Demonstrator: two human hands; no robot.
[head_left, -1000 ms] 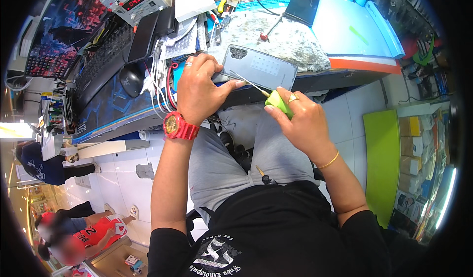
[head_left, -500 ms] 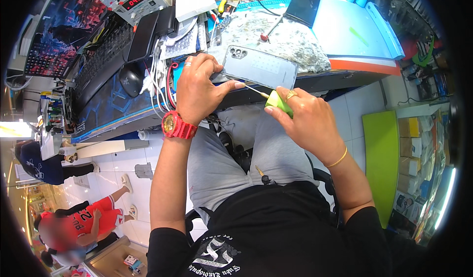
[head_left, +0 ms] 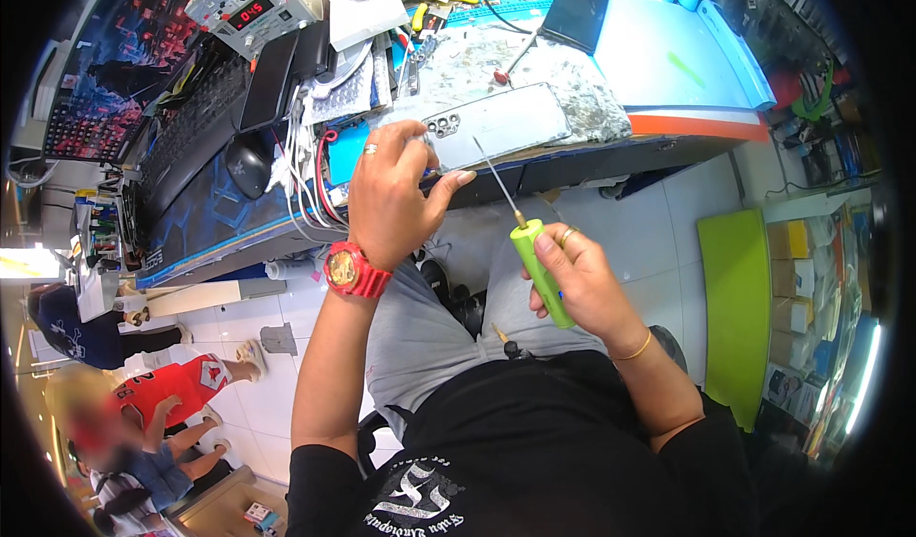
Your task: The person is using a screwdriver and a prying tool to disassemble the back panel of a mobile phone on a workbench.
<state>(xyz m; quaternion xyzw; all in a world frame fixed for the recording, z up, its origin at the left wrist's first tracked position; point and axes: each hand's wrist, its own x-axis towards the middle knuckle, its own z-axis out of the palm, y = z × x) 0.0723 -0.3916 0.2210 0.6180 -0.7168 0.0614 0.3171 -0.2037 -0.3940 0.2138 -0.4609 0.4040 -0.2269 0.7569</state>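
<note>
A silver phone (head_left: 515, 122), its camera cluster facing up, lies at the front edge of a speckled work mat (head_left: 601, 103). My left hand (head_left: 396, 198), with a red watch on the wrist, is curled round the phone's left end, thumb along the near edge. My right hand (head_left: 582, 279) grips the lime-green handle of a tool (head_left: 539, 270) below the desk edge. The tool's thin metal shaft points up toward the phone; whether its tip touches the phone I cannot tell.
Left of the work spot are a mouse (head_left: 246, 165), keyboard (head_left: 181, 107), cables and a dark phone (head_left: 267, 84). Behind are another phone (head_left: 574, 14) and a power supply (head_left: 248, 7). People (head_left: 167, 389) are at lower left; a green panel (head_left: 727, 308) is right.
My right hand has drawn down toward my lap with the tool, showing more of its handle. My left hand and the phone have shifted slightly. The people at left have moved.
</note>
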